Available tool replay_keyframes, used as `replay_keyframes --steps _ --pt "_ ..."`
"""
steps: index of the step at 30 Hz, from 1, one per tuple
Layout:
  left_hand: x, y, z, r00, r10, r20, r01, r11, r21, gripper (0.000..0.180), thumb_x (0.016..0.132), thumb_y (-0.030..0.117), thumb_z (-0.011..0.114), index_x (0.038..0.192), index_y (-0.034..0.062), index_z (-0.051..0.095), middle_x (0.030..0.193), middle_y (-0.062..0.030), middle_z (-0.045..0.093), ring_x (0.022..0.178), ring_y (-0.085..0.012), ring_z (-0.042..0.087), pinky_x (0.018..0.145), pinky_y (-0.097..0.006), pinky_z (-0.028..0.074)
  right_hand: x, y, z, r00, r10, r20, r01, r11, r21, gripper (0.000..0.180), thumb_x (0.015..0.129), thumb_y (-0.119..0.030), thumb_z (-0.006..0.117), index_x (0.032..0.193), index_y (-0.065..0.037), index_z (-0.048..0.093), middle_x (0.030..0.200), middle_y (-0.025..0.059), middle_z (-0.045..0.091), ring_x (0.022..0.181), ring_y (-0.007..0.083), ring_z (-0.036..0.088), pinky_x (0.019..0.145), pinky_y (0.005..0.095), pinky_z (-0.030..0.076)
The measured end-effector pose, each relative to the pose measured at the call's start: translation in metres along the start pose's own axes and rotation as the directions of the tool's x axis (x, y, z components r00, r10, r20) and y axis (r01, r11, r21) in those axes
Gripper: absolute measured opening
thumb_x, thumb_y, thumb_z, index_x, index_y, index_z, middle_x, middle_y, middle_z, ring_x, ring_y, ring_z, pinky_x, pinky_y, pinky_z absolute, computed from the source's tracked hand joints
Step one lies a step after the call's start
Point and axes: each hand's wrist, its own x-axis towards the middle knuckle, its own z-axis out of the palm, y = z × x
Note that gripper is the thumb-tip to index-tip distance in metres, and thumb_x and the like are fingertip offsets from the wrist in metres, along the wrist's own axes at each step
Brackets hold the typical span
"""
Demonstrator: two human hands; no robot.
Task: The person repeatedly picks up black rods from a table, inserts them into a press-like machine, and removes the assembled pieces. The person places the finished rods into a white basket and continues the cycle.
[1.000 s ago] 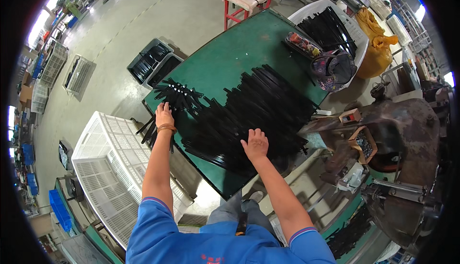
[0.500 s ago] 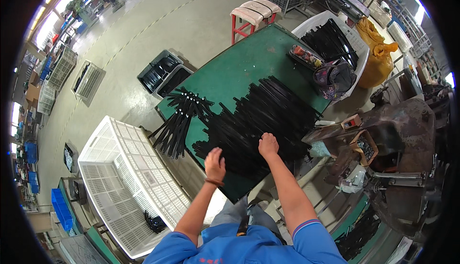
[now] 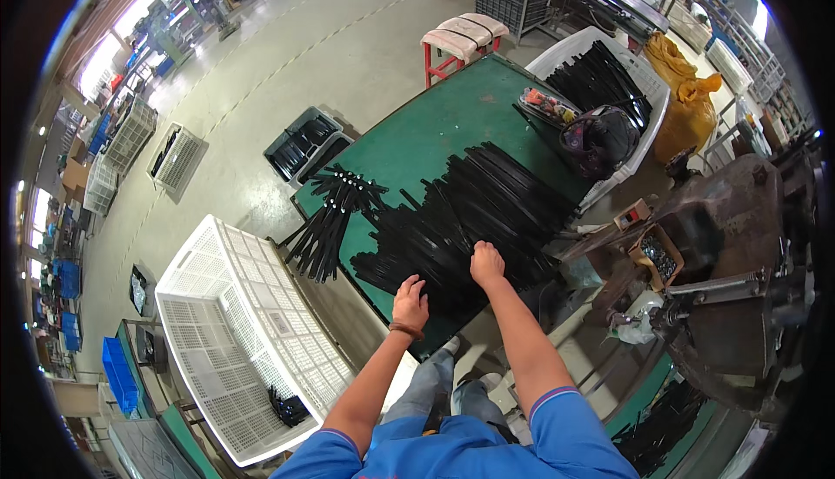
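Note:
A wide spread of long black strips covers the near half of a green table. My left hand lies flat, fingers apart, on the strips near the table's front edge. My right hand rests on the strips a little further in, its fingers curled down onto them. Whether it grips any strip is not clear. A separate bundle of black strips hangs over the table's left edge.
A white lattice crate stands left of me and holds a few black pieces. A white bin of black strips, a dark helmet, a red stool and a black tray ring the table. Rusty machinery stands at right.
My left hand has come from the bundle at the table's left edge to the near edge beside my right hand. The bundle stays behind at the left edge.

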Motion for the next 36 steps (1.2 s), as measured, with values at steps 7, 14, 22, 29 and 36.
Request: replay_keyframes --steps 7,14,22,29,36 --pt "0.003 0.026 0.032 0.969 -0.165 0.182 0.238 0.821 -0.519 0.035 0.086 0.01 0.06 0.119 0.0028 0.052 0.115 -0.0086 0.059 0.102 -0.0215 0.059 0.085 -0.031 0.048 -0.014 0.045 -0.024 0.989 -0.069 0.129 -0.064 0.584 0.809 0.018 0.083 -0.013 0.063 0.092 0.003 0.061 0.077 0.0023 0.059 0.074 0.0102 0.053 0.067 0.0272 0.044" --pt "0.029 0.164 0.005 0.872 -0.091 0.481 0.488 0.082 -0.869 0.026 0.092 0.017 0.053 0.114 0.0024 0.055 0.102 -0.0111 0.064 0.084 -0.0166 0.064 0.07 -0.028 0.054 -0.171 0.048 -0.101 0.987 -0.074 0.141 -0.128 0.158 0.979 0.012 0.088 -0.009 0.058 0.096 -0.002 0.061 0.083 -0.0032 0.058 0.074 0.0048 0.051 0.067 0.0215 0.044" --pt "-0.002 0.25 0.006 0.774 0.053 0.63 0.605 0.231 -0.762 0.009 0.088 0.007 0.058 0.096 0.0052 0.055 0.09 -0.0092 0.065 0.066 -0.0091 0.058 0.053 -0.021 0.048 -0.259 0.098 -0.155 0.99 -0.026 0.139 -0.136 0.083 0.987 0.015 0.09 -0.013 0.057 0.098 -0.001 0.062 0.084 -0.0029 0.059 0.077 0.0051 0.051 0.07 0.0208 0.043" --pt "-0.003 0.261 0.006 0.72 0.245 0.649 0.576 0.309 -0.757 0.009 0.088 0.005 0.057 0.096 0.0034 0.056 0.09 -0.0088 0.066 0.072 -0.0129 0.063 0.056 -0.025 0.053 -0.279 0.128 -0.172 0.985 -0.141 0.099 -0.081 0.133 0.988 0.02 0.093 -0.017 0.052 0.101 -0.002 0.061 0.081 -0.0014 0.059 0.072 0.0057 0.051 0.067 0.0213 0.043" --pt "0.002 0.218 -0.025 0.666 0.302 0.682 0.477 0.531 -0.701 0.011 0.088 0.013 0.057 0.097 0.0073 0.053 0.09 -0.0049 0.066 0.072 -0.01 0.06 0.056 -0.019 0.042 -0.29 0.131 -0.193 0.914 -0.21 -0.346 0.404 0.517 0.755 0.015 0.087 -0.002 0.056 0.101 -0.001 0.061 0.086 0.0047 0.061 0.075 0.0139 0.058 0.066 0.0263 0.048"
